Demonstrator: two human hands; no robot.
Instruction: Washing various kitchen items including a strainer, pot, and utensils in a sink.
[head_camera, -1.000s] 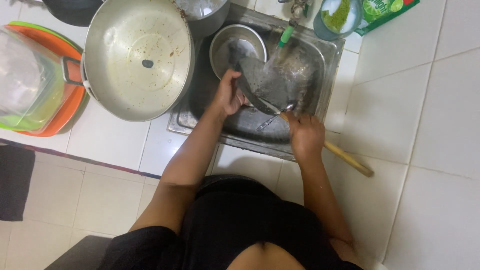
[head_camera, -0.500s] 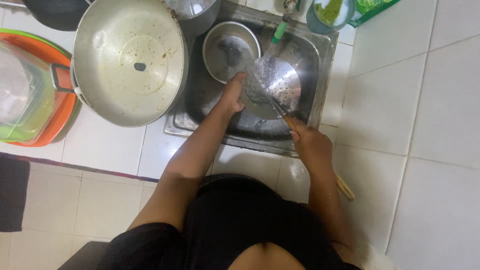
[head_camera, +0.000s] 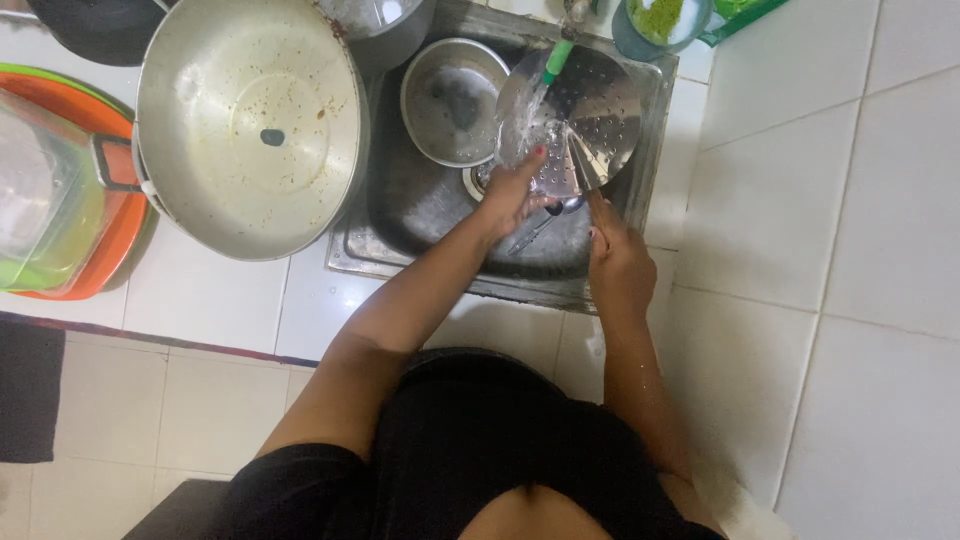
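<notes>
head-worn view, looking straight down, near, over the sink (head_camera: 400, 215)

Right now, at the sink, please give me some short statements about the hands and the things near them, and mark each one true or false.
1. The right hand grips the handle of the perforated skimmer. True.
2. The left hand rests on the big wok. False: it touches the skimmer's disc under the running water.
3. A small metal bowl sits in the sink. True.
4. The big wok lies inside the sink. False: it sits on the counter to the left, overlapping the sink's edge.
5. Both hands are empty. False: the right one holds the skimmer.
</notes>
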